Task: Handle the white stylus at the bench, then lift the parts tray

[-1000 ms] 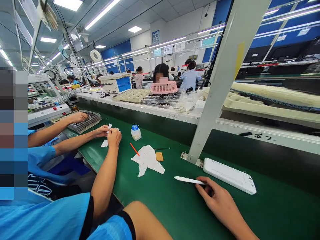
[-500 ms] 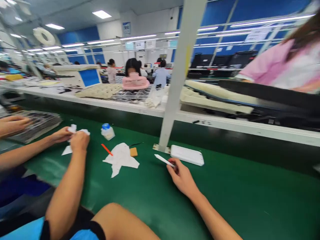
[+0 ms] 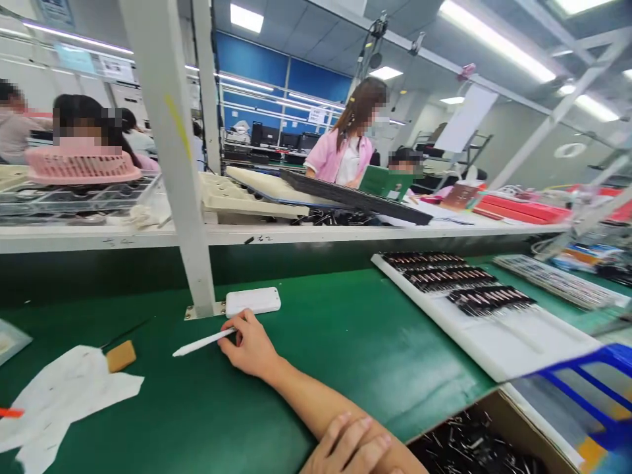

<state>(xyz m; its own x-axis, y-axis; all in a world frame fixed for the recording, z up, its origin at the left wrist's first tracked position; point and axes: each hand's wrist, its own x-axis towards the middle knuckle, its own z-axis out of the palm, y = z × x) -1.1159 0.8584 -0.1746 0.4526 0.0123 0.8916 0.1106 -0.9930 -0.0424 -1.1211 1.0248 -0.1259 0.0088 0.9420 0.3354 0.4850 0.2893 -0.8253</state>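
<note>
Head view, from the bottom edge up: what seems to be the left hand rests on the right forearm, fingers loosely spread and holding nothing, though it is partly cut off. Left of centre, the right hand pinches the rear end of a white stick lying on the green mat, tip pointing left. The step looks like a pause with the tool grounded. Lifting it would call for a firmer grasp further along the shaft. Just beyond sits a white case, and at right a white tray of dark parts.
</note>
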